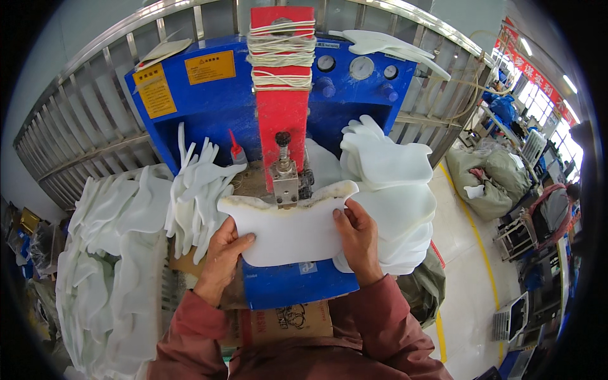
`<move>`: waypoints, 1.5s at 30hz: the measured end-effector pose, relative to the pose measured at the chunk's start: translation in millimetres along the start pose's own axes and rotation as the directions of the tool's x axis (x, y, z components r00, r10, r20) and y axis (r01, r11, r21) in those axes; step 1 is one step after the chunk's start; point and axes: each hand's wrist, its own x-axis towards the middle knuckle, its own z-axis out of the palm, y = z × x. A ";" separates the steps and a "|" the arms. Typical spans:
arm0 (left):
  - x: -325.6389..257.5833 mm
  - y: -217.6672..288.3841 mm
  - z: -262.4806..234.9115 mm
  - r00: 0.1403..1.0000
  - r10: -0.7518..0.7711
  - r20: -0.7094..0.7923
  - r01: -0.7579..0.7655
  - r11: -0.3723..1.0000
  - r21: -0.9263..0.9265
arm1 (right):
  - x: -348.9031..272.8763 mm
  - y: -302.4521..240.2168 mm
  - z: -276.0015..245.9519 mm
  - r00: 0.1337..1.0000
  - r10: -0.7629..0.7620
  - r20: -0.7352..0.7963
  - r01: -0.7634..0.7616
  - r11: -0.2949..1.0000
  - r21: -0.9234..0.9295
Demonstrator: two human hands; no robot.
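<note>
Between both hands I hold a white curved foam sheet (292, 237), its far edge yellowish and rough. My left hand (223, 252) grips its left side, thumb on top. My right hand (357, 239) pinches the right side near the corner. The sheet's far edge lies against the metal head (286, 187) of a blue machine (354, 95) with a red upright arm (282, 120). A blue front plate (297, 284) shows below the sheet. What the fingers do underneath is hidden.
White foam pieces are stacked at the right (399, 209). More strips (201, 190) stand left of the arm, beside a large pile of foam pieces (117, 253). A red-tipped bottle (237, 151) stands behind. Metal railing (82, 152) runs along the back. A person (557, 212) sits far right.
</note>
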 end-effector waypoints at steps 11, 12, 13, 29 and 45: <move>10.5 7.5 -5.5 0.998 0.047 -0.037 -0.047 0.999 0.008 | 15.8 6.2 11.0 0.999 0.032 0.034 -0.032 0.999 -0.009; 10.5 7.5 -5.4 0.998 0.058 -0.034 -0.058 0.998 0.009 | 14.1 5.9 10.6 1.000 0.018 0.007 -0.018 1.000 0.000; 9.9 7.2 -5.0 0.999 0.035 -0.027 -0.034 0.999 0.016 | 12.1 5.4 9.7 1.000 0.016 -0.015 -0.016 0.999 0.029; 13.4 0.7 -4.2 0.995 0.090 -0.036 -0.089 0.996 0.029 | 24.9 6.7 11.3 0.999 -0.031 0.024 0.030 0.999 0.037; -119.0 -50.1 -43.9 0.974 -0.196 -0.113 0.217 0.952 0.216 | -93.0 64.0 -7.7 0.952 0.155 0.265 -0.146 0.988 -0.053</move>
